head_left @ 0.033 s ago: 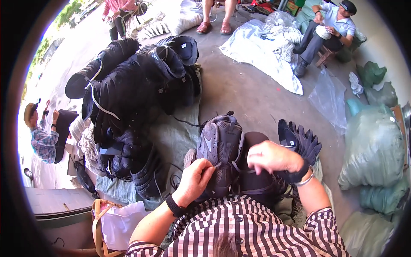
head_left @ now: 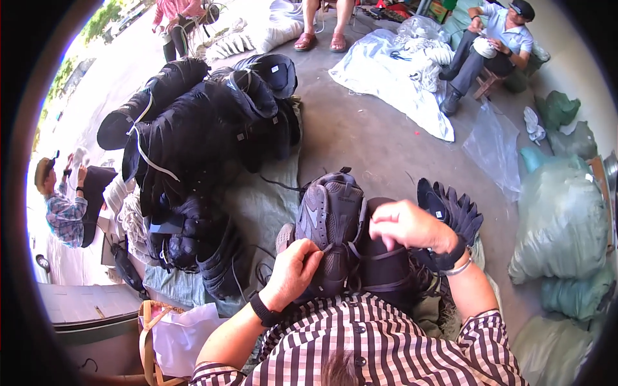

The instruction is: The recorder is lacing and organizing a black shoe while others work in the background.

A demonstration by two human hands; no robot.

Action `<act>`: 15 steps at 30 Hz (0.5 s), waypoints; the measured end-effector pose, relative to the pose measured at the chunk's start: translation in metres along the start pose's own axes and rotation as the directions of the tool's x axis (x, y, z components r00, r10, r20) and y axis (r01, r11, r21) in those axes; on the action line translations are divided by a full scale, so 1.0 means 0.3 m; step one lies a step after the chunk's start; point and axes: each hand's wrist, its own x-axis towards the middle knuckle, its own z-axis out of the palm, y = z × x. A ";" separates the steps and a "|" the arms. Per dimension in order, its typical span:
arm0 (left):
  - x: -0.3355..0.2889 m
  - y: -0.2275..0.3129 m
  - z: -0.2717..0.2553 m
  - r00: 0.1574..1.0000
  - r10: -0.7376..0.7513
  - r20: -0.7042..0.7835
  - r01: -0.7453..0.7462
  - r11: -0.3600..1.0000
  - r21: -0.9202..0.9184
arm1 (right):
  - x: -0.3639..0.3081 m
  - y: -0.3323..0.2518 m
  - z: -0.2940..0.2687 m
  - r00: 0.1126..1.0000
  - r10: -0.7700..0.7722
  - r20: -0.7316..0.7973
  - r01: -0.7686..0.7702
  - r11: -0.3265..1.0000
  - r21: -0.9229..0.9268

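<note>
A dark grey lace-up sports shoe [head_left: 331, 209] rests on my lap with eyelets down its front. My left hand [head_left: 293, 273] lies against the shoe's near left side, thumb and forefinger pinched on a thin dark shoelace [head_left: 329, 248]. Just right of the shoe, above my dark-clothed knee, my right hand [head_left: 409, 225] hovers apart from it with curled fingers. Whatever those fingers hold, if anything, cannot be made out. Beyond my right wrist, several dark shoe pieces [head_left: 450, 206] stand nested in a row.
A large heap of black shoe uppers [head_left: 193, 128] lies front left on a pale sheet [head_left: 280, 193]. To the right are stuffed green sacks [head_left: 560, 219]. A white bag [head_left: 187, 338] stands at my lower left. Co-workers sit around, one [head_left: 505, 38] at far right by a white sheet [head_left: 386, 83].
My right hand has shifted slightly up and left, its fingers a little more curled. My left hand and the shoe stay put. The co-worker at left now lifts something white.
</note>
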 end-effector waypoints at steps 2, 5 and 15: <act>0.002 -0.001 0.008 0.993 -0.115 0.005 0.115 0.993 -0.039 | 0.056 0.017 0.021 0.957 -0.103 -0.271 0.179 0.947 0.269; 0.005 0.006 0.035 0.985 -0.153 -0.080 0.143 0.982 -0.123 | 0.117 0.017 0.101 0.972 0.028 -0.233 0.094 0.863 0.497; -0.013 -0.053 0.069 0.957 -0.277 -0.087 0.242 0.926 -0.290 | 0.114 0.009 0.213 0.998 0.063 -0.030 -0.051 0.951 0.306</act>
